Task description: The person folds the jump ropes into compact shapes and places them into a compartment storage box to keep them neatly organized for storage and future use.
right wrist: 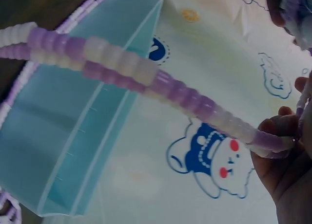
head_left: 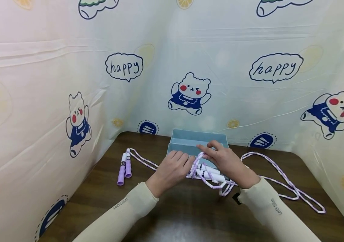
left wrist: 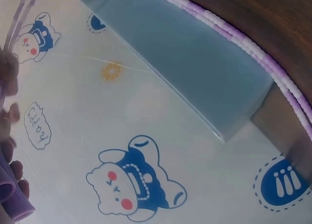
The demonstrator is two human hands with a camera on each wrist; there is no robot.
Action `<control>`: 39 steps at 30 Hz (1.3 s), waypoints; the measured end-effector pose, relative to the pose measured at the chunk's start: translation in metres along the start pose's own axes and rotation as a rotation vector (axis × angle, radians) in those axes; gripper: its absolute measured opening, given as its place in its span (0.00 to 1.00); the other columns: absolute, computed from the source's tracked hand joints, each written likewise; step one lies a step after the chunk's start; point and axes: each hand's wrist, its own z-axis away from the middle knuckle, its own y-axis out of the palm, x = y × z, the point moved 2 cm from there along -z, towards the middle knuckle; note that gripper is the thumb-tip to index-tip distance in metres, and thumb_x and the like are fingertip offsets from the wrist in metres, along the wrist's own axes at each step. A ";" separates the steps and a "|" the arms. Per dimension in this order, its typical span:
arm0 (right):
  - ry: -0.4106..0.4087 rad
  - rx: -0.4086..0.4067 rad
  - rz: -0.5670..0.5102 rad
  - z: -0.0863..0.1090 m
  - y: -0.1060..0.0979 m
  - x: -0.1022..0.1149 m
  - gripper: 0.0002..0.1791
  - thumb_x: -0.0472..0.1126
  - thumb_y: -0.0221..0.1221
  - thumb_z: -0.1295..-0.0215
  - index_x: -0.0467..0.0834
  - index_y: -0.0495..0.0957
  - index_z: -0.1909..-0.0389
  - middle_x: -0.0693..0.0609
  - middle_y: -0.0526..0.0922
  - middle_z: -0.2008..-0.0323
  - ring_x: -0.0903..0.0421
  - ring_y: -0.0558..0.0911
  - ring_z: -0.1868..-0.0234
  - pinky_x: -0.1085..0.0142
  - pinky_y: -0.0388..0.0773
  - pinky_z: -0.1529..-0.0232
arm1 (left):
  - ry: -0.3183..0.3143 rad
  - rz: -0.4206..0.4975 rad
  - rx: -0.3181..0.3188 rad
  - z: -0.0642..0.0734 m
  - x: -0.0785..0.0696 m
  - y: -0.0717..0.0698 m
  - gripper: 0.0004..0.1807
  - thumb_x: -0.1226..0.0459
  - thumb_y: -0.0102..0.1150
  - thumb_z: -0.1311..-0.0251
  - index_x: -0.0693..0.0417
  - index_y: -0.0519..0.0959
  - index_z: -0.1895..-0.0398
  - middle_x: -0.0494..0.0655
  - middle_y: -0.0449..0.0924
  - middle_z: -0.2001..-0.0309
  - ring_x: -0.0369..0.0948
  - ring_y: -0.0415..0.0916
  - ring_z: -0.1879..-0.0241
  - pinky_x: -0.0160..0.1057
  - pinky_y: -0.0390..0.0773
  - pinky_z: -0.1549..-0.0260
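Note:
My left hand (head_left: 172, 171) grips a jump rope's handles (head_left: 211, 174), whose white ends stick out on the right toward my other hand. Flared purple handle ends (left wrist: 19, 207) show beside its fingers in the left wrist view. Purple and white beaded rope (head_left: 195, 166) is wrapped around these handles. With thumb and fingers, my right hand (head_left: 228, 163) pinches a doubled strand of the beaded rope (right wrist: 195, 102) just above the bundle. The palm side of the left hand is hidden in the head view.
Behind the hands stands a light blue divided box (head_left: 199, 136). Another pair of purple and white handles (head_left: 124, 168) lies at the table's left, with rope running toward the box. Loops of beaded rope (head_left: 284, 168) spread over the brown table (head_left: 184, 218) at right. A patterned curtain (head_left: 220, 101) encloses the table.

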 end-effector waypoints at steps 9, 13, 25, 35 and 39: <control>0.103 0.047 -0.106 0.013 0.017 -0.010 0.20 0.47 0.48 0.24 0.52 0.70 0.35 0.57 0.74 0.56 0.61 0.75 0.65 0.63 0.77 0.61 | -0.057 -0.002 -0.007 0.000 0.005 -0.004 0.19 0.61 0.68 0.43 0.56 0.76 0.51 0.49 0.78 0.64 0.43 0.75 0.67 0.38 0.74 0.68; 0.199 0.074 -0.273 0.019 0.030 -0.011 0.24 0.47 0.52 0.26 0.53 0.67 0.32 0.53 0.76 0.43 0.54 0.77 0.47 0.53 0.75 0.49 | -0.079 -0.002 -0.031 -0.002 0.006 -0.007 0.21 0.60 0.69 0.44 0.57 0.75 0.50 0.50 0.79 0.63 0.44 0.75 0.66 0.38 0.74 0.68; -0.079 -0.125 -0.297 0.026 0.073 0.000 0.25 0.31 0.56 0.31 0.38 0.68 0.34 0.42 0.73 0.38 0.55 0.72 0.38 0.63 0.70 0.42 | -0.117 -0.050 -0.001 -0.005 0.014 -0.004 0.19 0.60 0.67 0.42 0.57 0.75 0.50 0.51 0.79 0.64 0.46 0.78 0.65 0.41 0.78 0.64; 0.120 -0.016 -0.309 0.017 0.093 0.021 0.21 0.38 0.61 0.33 0.43 0.65 0.43 0.54 0.74 0.59 0.61 0.74 0.60 0.63 0.75 0.58 | -0.209 -0.118 0.079 -0.002 0.018 0.007 0.19 0.56 0.68 0.44 0.57 0.77 0.54 0.52 0.78 0.64 0.47 0.75 0.64 0.46 0.72 0.60; 0.213 -0.011 -0.285 0.019 0.096 0.029 0.26 0.39 0.62 0.34 0.43 0.63 0.39 0.53 0.74 0.60 0.59 0.75 0.60 0.59 0.75 0.56 | -0.255 -0.110 0.128 0.002 0.019 0.014 0.20 0.56 0.68 0.44 0.57 0.75 0.53 0.52 0.76 0.63 0.49 0.73 0.62 0.50 0.68 0.58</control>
